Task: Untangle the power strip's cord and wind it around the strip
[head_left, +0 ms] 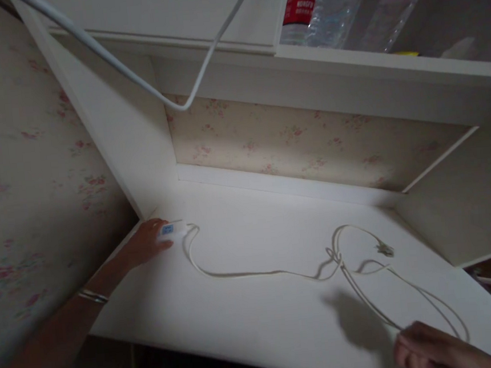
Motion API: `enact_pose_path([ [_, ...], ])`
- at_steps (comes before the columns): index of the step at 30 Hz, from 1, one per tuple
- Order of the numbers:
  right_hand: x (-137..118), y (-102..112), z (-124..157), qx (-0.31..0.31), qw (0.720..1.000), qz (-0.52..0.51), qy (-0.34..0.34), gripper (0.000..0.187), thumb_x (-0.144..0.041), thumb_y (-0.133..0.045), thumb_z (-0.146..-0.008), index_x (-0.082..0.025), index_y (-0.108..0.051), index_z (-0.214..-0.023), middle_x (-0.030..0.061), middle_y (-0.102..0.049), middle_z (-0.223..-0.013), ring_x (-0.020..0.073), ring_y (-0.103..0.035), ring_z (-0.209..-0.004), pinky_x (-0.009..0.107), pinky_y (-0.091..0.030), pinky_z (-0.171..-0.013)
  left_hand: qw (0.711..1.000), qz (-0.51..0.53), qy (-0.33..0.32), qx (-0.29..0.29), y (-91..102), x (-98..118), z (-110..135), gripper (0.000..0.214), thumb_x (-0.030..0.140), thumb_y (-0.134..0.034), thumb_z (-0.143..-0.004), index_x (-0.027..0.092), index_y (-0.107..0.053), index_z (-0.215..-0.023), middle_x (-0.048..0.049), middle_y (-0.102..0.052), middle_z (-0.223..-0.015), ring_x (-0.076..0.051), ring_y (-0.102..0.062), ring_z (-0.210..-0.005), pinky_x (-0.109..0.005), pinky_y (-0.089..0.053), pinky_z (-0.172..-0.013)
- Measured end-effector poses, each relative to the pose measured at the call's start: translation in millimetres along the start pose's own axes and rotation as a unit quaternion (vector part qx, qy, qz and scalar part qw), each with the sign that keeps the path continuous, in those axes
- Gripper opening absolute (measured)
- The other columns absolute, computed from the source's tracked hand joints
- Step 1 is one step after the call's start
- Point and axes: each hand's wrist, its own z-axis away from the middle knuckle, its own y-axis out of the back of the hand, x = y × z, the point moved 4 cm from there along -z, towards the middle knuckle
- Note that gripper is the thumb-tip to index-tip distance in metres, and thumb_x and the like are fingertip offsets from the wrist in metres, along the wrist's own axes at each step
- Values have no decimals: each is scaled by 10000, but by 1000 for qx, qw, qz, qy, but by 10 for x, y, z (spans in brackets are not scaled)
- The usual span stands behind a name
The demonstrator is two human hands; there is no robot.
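At the desk's left side, my left hand [150,239] is closed around a small white block with a blue label [174,230]. A thin white cord [253,274] leaves the block's right end and crosses the desk. It forms a loose knot and wide loops on the right. A bundled dark-tipped end [384,249] lies near the back right; I cannot make out its exact shape. Low at the right, my right hand [423,347] is closed, fingers curled, where a strand of the cord runs into it.
The white desk [241,327] has side panels left and right and a floral-papered wall [267,133] behind. Overhead, a shelf [390,63] holds several plastic bottles [335,7]. A thick white bent cable or rod [178,105] hangs in front, close to the camera.
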Motion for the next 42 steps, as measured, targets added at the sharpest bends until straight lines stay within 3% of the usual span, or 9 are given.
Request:
enact_pose_path([
  [5,-1088,-974,-527,33,980,43,190,462,-602,-517,-839,-178,-679,-755,66,-646,-721,187,-589,-697,320,-463,-711,998,-7,36,-56,0,-192,-45,500,420,-793,-487,204,-642,-912,-174,-644,-1146,-385,-526,-1154,-429,-343,-1021],
  [10,-1681,-1906,-1240,47,950,-6,310,422,-558,-555,-843,-216,-605,-1085,66,-620,-1043,219,-561,-976,380,-438,-876,961,229,147,51,23,-14,196,342,277,-834,-414,249,-661,-707,-86,-696,-839,-324,-630,-917,-317,-464,-784],
  [14,-2032,-2310,-1653,76,944,-56,317,686,-585,-649,-756,-280,-423,-1327,97,-433,-1380,265,-417,-1260,472,-326,-1044,957,251,114,91,28,319,542,360,319,-823,-496,290,-685,-827,-47,-677,-876,-261,-643,-779,-260,-445,-597],
  [21,-2208,-2866,-1475,-212,926,-247,193,683,-713,-367,-856,-282,-298,-1381,79,-644,-1064,182,-663,-731,417,-510,-757,992,13,-35,119,216,780,688,423,311,-729,-681,263,-631,-1090,-123,-639,-1029,-307,-615,-901,-336,-446,-734],
  [24,-2099,-2823,-1208,-201,944,-188,181,674,-740,-232,-867,-250,-401,-1298,-8,-610,-678,120,-499,-444,293,-457,-528,993,-85,-36,74,213,807,632,503,195,-655,-712,276,-594,-1205,-139,-626,-1112,-327,-592,-958,-381,-428,-799],
  [27,-2102,-2573,-877,-51,953,91,286,529,-672,-330,-894,-239,-594,-1049,-9,-573,-597,134,-482,-486,253,-362,-518,985,-155,-66,28,166,856,592,589,118,-606,-714,303,-558,-1271,-125,-636,-1110,-331,-575,-964,-411,-401,-814],
  [31,-2286,-2381,-409,23,807,443,391,436,-548,-391,-933,-236,-656,-782,36,-633,-622,168,-544,-540,280,-304,-543,963,-213,-165,-19,57,1068,596,589,33,-507,-756,301,-546,-1279,-98,-634,-1156,-300,-554,-973,-436,-357,-838],
  [35,-2600,-2285,-191,-30,710,538,454,429,-520,-442,-930,-205,-664,-742,29,-650,-636,141,-556,-549,265,-299,-542,933,-201,-289,-79,-86,1484,732,513,32,-464,-824,310,-532,-1250,-52,-642,-1090,-244,-540,-985,-409,-343,-864],
  [42,-2917,-1763,-781,18,837,315,446,469,-608,-576,-812,-158,-666,-714,-25,-547,-594,97,-468,-565,211,-319,-530,901,-124,-383,-163,-117,2263,1061,467,158,-551,-833,302,-461,-1268,-23,-618,-1060,-212,-520,-945,-371,-351,-867],
])
